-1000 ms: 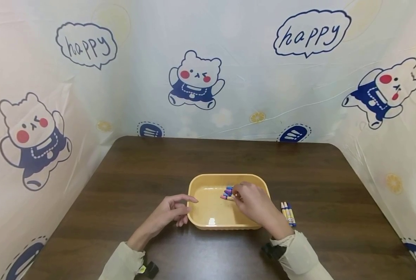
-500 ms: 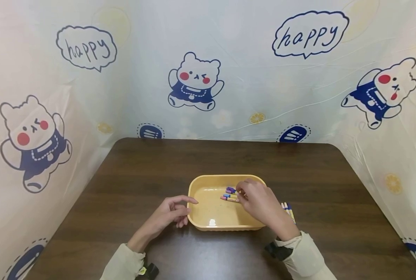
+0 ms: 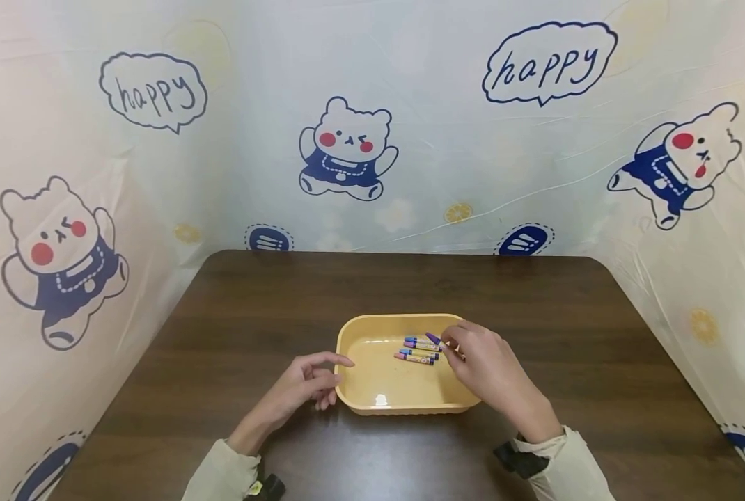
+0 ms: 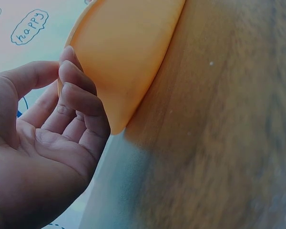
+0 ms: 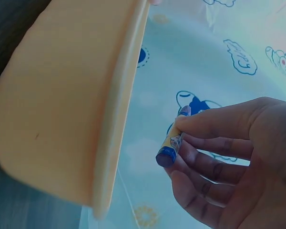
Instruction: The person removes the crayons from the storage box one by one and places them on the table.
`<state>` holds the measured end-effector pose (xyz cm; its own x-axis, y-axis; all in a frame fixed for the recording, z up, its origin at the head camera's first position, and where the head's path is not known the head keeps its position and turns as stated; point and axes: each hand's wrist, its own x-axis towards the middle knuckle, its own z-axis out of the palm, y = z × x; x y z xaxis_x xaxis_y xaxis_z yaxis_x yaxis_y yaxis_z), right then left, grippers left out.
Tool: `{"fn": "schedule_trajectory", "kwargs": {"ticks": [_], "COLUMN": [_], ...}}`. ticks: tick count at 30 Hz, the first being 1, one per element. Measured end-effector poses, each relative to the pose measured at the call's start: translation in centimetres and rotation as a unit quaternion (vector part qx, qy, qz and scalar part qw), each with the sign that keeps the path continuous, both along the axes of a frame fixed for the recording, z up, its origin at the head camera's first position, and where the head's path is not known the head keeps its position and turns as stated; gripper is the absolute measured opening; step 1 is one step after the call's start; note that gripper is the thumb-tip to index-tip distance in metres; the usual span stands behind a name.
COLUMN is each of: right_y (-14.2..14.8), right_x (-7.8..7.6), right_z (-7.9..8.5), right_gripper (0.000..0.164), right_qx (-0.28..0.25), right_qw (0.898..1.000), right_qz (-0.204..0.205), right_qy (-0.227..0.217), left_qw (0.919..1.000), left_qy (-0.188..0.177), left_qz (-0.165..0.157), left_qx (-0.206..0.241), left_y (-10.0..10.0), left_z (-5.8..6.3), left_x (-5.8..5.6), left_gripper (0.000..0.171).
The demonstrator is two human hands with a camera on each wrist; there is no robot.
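A purple-tipped crayon (image 3: 432,338) is pinched between the thumb and fingers of my right hand (image 3: 494,369), over the right side of a yellow plastic basin (image 3: 372,386). In the right wrist view the crayon (image 5: 169,147) shows a yellow wrapper with blue bands, held above the basin's rim (image 5: 115,124). Several crayons (image 3: 418,359) lie side by side on the basin floor. My left hand (image 3: 303,383) holds the basin's left rim, its index finger reaching over the inside. The left wrist view shows that hand's (image 4: 57,129) fingers bent at the rim.
The basin stands on a dark wooden table (image 3: 285,285) with rounded far corners. A patterned cloth curtain (image 3: 435,153) closes off the back and both sides.
My right hand has lifted the purple crayon off the others and moved right. The crayons lying beside the basin are now hidden behind that hand. The left hand stays at the rim.
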<state>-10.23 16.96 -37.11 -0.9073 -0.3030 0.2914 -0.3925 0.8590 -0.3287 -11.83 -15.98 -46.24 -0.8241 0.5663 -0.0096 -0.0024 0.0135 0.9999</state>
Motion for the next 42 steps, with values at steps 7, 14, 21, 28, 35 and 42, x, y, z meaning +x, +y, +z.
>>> {"fn": "schedule_trajectory", "kwargs": {"ticks": [7, 14, 21, 28, 35, 42], "right_y": [1.2, 3.1, 6.2, 9.8, 11.8, 12.9], "right_x": [0.5, 1.9, 3.2, 3.2, 2.7, 2.4], "right_z": [-0.2, -0.4, -1.9, -4.2, -6.3, -7.8], "right_gripper": [0.011, 0.01, 0.013, 0.009, 0.016, 0.015], "right_qx": [-0.008, -0.086, -0.162, -0.175, -0.157, -0.144], "right_qw": [1.0, 0.996, 0.987, 0.978, 0.966, 0.961], "right_qz": [-0.015, 0.0, -0.013, -0.103, -0.163, -0.184], "right_qy": [-0.013, -0.028, -0.016, -0.045, -0.124, -0.148], "left_qw": [1.0, 1.0, 1.0, 0.9999, 0.9999, 0.9999], "left_qy": [0.003, 0.005, -0.003, -0.014, -0.014, -0.006], "left_qz": [0.003, 0.001, 0.002, 0.008, 0.008, 0.011], "left_qx": [0.0, 0.001, -0.004, 0.001, 0.001, -0.005], "left_y": [-0.2, -0.1, 0.0, 0.0, 0.0, -0.1], "left_z": [0.0, 0.0, -0.2, -0.2, -0.3, 0.0], "left_x": [0.0, -0.1, -0.3, -0.1, 0.0, -0.1], "left_gripper": [0.033, 0.033, 0.033, 0.035, 0.034, 0.033]}}
